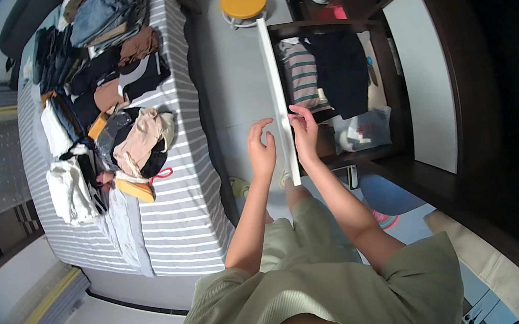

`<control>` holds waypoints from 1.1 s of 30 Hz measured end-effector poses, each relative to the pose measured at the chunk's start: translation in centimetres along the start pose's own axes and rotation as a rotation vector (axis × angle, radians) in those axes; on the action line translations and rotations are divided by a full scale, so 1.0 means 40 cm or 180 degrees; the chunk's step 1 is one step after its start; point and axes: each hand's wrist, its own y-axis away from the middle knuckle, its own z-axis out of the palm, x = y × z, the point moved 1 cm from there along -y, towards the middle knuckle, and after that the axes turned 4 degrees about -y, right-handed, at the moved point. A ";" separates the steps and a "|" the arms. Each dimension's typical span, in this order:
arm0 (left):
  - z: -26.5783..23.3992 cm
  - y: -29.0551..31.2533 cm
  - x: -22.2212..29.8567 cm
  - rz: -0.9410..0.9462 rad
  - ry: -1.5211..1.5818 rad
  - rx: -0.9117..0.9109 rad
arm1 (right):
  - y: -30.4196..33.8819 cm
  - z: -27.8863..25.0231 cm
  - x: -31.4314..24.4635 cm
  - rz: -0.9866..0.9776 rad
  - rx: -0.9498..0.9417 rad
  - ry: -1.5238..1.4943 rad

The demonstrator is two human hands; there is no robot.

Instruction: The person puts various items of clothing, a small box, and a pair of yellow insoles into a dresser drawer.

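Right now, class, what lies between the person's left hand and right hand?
The open drawer's white front panel stands between the left hand and the right hand, as the head view shows.

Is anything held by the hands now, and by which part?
Nothing is visibly held. The left hand is open and empty beside the long, flat white drawer front; whether the right hand touches its inner side cannot be told.

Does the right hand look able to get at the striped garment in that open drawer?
Probably yes. The drawer stands open, the right hand is at the inner side of its white front panel, and the striped garment lies just ahead, largely uncovered.
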 end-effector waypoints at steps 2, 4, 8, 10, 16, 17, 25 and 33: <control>-0.051 0.010 -0.032 -0.0086 -0.0044 0.0067 | 0.031 0.047 0.000 0.0141 -0.0133 0.0254; -0.102 0.020 -0.064 -0.0177 -0.0087 0.0138 | 0.058 0.090 0.022 0.0164 -0.0282 0.0380; -0.208 0.038 -0.116 -0.0220 -0.0143 0.0373 | 0.117 0.184 0.072 0.0340 -0.0586 0.0461; -0.263 0.046 -0.139 -0.0269 -0.0148 0.0481 | 0.150 0.235 0.098 0.0421 -0.0719 0.0426; -0.429 0.069 -0.226 -0.0623 -0.0043 0.0632 | 0.248 0.388 0.171 0.0720 -0.1294 0.0579; -0.456 0.073 -0.247 -0.0624 -0.0031 0.0707 | 0.265 0.416 0.183 0.0729 -0.1345 0.0591; -0.650 0.088 -0.335 -0.0907 0.0034 0.0812 | 0.369 0.587 0.291 0.0928 -0.1854 0.0698; -0.761 0.108 -0.451 -0.0869 -0.0249 0.1050 | 0.431 0.686 0.382 0.1167 -0.2133 0.0821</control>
